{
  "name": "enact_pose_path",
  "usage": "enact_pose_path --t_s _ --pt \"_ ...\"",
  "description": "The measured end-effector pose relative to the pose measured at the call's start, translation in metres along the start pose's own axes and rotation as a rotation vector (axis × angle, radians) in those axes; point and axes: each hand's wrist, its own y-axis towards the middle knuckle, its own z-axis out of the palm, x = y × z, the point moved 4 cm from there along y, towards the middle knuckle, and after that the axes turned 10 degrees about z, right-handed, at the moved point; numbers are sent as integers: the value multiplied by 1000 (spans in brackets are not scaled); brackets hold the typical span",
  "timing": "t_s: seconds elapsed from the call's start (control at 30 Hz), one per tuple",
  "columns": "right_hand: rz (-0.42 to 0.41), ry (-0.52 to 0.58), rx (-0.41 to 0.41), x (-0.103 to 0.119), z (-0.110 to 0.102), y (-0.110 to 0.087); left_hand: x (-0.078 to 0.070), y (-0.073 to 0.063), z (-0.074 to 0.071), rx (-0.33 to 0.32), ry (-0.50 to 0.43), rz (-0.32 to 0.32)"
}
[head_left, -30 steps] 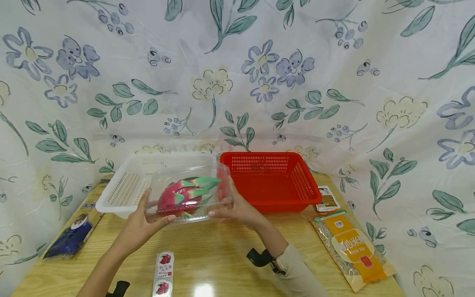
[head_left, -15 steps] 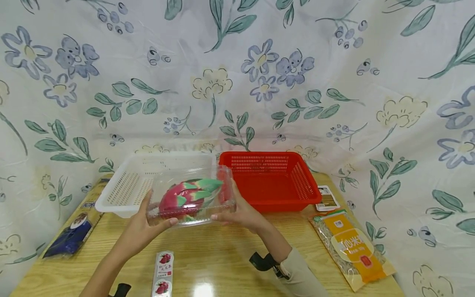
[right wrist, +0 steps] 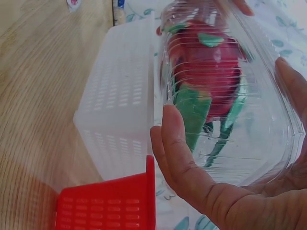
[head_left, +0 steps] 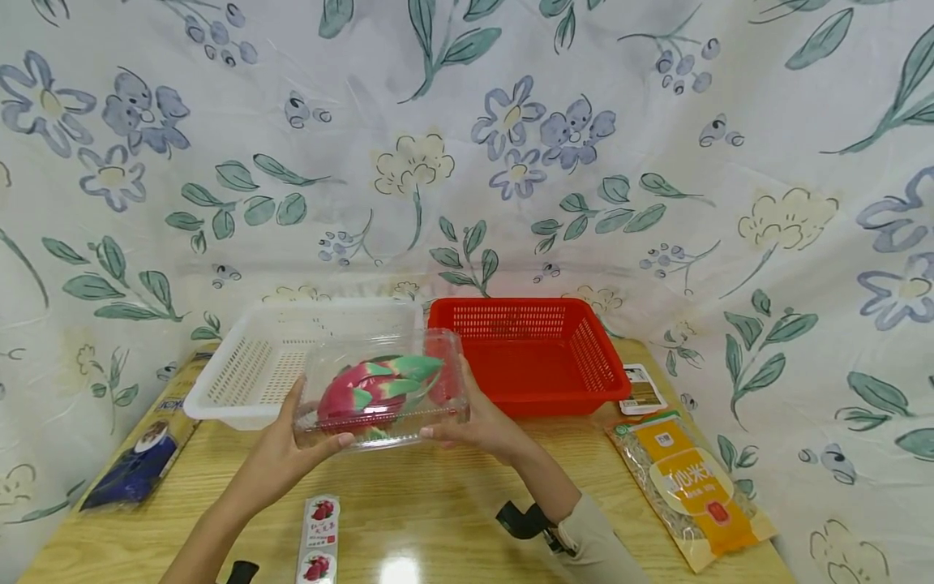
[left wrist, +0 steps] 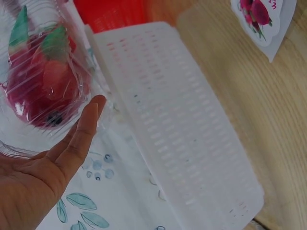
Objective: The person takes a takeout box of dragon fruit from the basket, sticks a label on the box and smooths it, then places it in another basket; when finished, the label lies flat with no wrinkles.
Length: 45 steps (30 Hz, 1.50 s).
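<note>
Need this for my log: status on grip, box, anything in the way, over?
Left grip, right grip: holding opposite ends of box. Box: held above table, fruit inside. White basket and red basket beyond it; nothing seen blocking.

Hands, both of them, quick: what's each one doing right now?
Left hand: holding the left end of the clear plastic box, dragon fruit inside.
Right hand: holding the box's right end.

Workspace: wooden table (head_left: pixel 423 511), floral cloth backdrop (head_left: pixel 467 166)
</note>
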Motion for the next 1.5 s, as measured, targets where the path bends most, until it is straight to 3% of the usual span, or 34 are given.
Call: enact_pose_path --t_s 0.2,0.53,0.73,1.13,1.5 --pt "27 -30 -22 -1 0 -5 0 -1 2 5 17 3" --pt "-5 -25 -7 -3 -1 -10 -2 -3 6 14 -12 43" --pt "32 -27 -29 -7 -4 -15 -4 -3 9 21 -9 54" --pt "50 -18 -47 -12 -6 -27 -8 -5 15 43 36 30" --pt "48 -74 -71 -12 -7 -35 -13 -10 21 27 13 85"
